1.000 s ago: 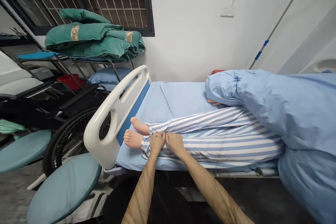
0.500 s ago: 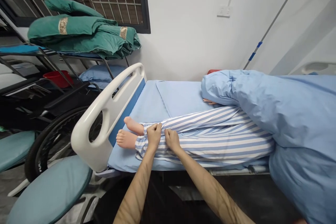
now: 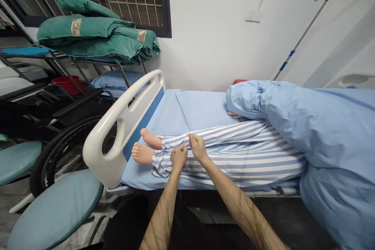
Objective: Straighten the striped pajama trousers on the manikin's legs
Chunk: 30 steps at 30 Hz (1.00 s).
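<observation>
A figure in blue-and-white striped trousers [image 3: 249,156] lies on the bed, its bare feet [image 3: 143,153] beside the footboard. My left hand [image 3: 179,156] is closed in a fist at the lower part of the nearer trouser leg. To its right and slightly farther off, my right hand [image 3: 198,146] is also a fist, over the lower legs. No object shows in either fist. Whether they press on the cloth or hover just above it, I cannot tell. A light-blue quilt [image 3: 328,129] covers the figure's upper part, with some fingers [image 3: 234,115] showing at its edge.
The white footboard [image 3: 101,140] rises at the left end of the bed sheet [image 3: 202,105]. Teal stools [image 3: 58,211] and a black wheelchair [image 3: 70,113] stand left of it. Green folded bedding [image 3: 96,33] sits on a rack. A drip pole [image 3: 304,33] leans behind the bed.
My left hand has come slightly nearer to me and to the right. My right hand has moved away from me and a little right. Both remain fists; the view has shifted slightly.
</observation>
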{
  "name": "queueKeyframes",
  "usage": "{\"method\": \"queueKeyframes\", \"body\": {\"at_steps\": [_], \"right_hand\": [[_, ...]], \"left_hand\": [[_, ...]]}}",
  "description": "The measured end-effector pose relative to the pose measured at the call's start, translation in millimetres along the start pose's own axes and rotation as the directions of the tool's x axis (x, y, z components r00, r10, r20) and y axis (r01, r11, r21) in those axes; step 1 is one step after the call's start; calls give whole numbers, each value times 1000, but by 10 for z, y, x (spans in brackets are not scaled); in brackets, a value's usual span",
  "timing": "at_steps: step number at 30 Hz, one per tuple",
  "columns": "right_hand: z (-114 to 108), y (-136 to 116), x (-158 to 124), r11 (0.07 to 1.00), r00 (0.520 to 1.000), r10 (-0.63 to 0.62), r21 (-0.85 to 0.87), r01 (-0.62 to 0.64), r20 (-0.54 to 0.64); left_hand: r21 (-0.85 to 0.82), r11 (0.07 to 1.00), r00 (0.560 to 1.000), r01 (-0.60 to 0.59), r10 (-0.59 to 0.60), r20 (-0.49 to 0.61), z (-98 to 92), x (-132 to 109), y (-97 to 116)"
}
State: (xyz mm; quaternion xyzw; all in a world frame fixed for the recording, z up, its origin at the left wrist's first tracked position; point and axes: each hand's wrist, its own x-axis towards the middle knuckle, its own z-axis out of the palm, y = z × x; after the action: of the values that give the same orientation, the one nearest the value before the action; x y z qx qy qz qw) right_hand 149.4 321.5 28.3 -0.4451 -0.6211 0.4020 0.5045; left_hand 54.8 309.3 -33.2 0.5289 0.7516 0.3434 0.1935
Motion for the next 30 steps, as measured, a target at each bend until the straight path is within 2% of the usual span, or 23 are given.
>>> {"method": "queueKeyframes", "body": {"at_steps": [3,9,13,16,19,22,24,26,30], "right_hand": [[-39,-54,-33,998,999,-35,57,35,11],[47,586,-190,988,998,52,-144,-47,33],[78,717,-189,976,998,20,-217,-6,61],[73,679,-184,974,999,7,-227,4,45],[70,671,-194,979,999,8,-202,-2,31],[71,699,-196,988,999,13,-157,-5,50],[69,717,-189,992,999,15,-128,-9,48],[64,727,-178,995,999,18,-100,-13,48],[52,737,-152,996,998,56,-67,-58,-28]], "left_hand": [[-5,1000,1000,-3,3,-13,9,-9,-3],[-26,999,999,-47,46,-17,38,-44,-63],[-87,995,998,-52,47,-51,27,-79,-75],[-274,961,999,-47,48,-1,-86,-79,42],[-478,875,995,-78,99,19,-267,-101,256],[-559,822,992,-110,128,-7,-362,-143,414],[-563,820,992,-105,123,-6,-319,-156,416],[-510,856,994,-83,105,14,-207,-150,343],[-239,967,996,-88,94,12,56,-108,159]]}}
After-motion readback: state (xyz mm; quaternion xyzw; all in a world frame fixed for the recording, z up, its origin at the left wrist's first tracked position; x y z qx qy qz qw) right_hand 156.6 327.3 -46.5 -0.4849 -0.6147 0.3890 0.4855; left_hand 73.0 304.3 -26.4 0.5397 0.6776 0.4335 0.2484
